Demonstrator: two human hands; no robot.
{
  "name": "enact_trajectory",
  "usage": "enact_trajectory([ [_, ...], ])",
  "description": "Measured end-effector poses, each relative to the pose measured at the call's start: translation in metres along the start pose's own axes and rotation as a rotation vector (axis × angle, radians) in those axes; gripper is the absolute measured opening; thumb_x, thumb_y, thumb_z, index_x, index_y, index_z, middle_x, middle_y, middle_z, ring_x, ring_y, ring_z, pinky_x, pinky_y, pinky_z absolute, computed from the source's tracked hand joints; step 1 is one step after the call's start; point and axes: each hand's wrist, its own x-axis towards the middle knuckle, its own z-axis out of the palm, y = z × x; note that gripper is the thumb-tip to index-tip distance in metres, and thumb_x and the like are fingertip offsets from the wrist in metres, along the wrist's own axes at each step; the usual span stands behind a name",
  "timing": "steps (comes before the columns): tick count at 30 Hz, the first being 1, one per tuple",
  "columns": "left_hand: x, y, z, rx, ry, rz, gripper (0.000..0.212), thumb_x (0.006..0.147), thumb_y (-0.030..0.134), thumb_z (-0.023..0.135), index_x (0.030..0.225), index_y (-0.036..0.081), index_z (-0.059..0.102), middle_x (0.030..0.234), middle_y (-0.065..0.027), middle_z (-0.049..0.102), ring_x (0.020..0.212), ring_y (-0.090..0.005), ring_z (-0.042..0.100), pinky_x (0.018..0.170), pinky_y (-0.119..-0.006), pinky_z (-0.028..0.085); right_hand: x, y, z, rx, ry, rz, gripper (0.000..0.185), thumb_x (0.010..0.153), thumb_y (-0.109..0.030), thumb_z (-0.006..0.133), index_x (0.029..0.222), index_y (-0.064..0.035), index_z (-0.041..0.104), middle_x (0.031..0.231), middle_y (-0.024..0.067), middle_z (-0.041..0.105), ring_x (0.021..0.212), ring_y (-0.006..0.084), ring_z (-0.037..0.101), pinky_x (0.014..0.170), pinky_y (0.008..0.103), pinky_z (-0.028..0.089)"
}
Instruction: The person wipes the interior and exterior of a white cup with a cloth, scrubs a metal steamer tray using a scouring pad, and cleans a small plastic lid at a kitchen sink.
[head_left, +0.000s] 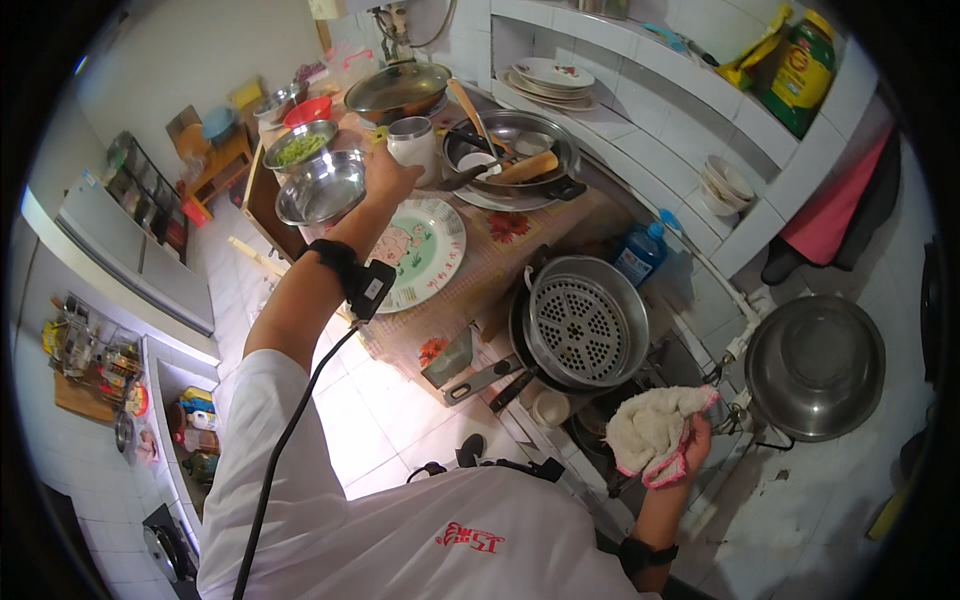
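Note:
A cream terry cloth (649, 431) with pink edging hangs from my right hand (697, 446), which grips it above the stove area. My left hand (394, 176) reaches over the table, against a white jar (411, 154) with a metal top. Beside that hand is a shiny steel bowl (319, 195); whether the fingers grip the jar or the bowl's rim is hidden. Another steel bowl (300, 142) holds chopped green vegetables. Under my left forearm lies a large plate (431, 255) with a pig picture.
A steel pan (559, 184) holds utensils. A perforated steamer pot (581, 322) sits near a cleaver (450, 360). Beyond are a lidded wok (397, 90), stacked plates (551, 75) and a blue bottle (643, 251). A metal basin (817, 367) is at right.

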Motion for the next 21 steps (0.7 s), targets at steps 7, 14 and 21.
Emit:
enact_trajectory([
  [7, 0.040, -0.054, 0.048, -0.133, -0.118, -0.216, 0.092, 0.079, 0.032, 0.104, 0.150, -0.002, 0.056, 0.143, -0.0304, 0.076, 0.134, -0.0466, 0.075, 0.115, -0.052, 0.060, 0.030, 0.054, 0.013, -0.118, 0.106, -0.026, 0.047, 0.111, -0.032, 0.063, 0.147, -0.0026, 0.072, 0.145, 0.0173, 0.078, 0.136, 0.0380, 0.074, 0.122, 0.0552, 0.058],
  [14, 0.079, -0.114, 0.076, -0.380, -0.003, -0.322, 0.063, 0.086, 0.019, 0.097, 0.139, -0.003, 0.070, 0.130, -0.0215, 0.082, 0.120, -0.0370, 0.081, 0.103, -0.046, 0.063, 0.036, 0.082, 0.003, -0.124, 0.097, -0.007, 0.048, 0.113, -0.033, 0.064, 0.149, -0.0034, 0.072, 0.146, 0.0170, 0.078, 0.139, 0.0387, 0.073, 0.125, 0.0543, 0.056],
  [21, 0.067, -0.094, 0.102, -0.604, -0.017, -0.155, 0.046, 0.091, 0.013, 0.082, 0.133, -0.003, 0.074, 0.123, -0.0241, 0.083, 0.116, -0.0370, 0.081, 0.103, -0.046, 0.061, 0.029, 0.072, 0.005, -0.151, 0.251, -0.087, 0.045, 0.117, -0.040, 0.064, 0.143, -0.0057, 0.075, 0.138, 0.0152, 0.081, 0.130, 0.0373, 0.076, 0.119, 0.0542, 0.059],
])
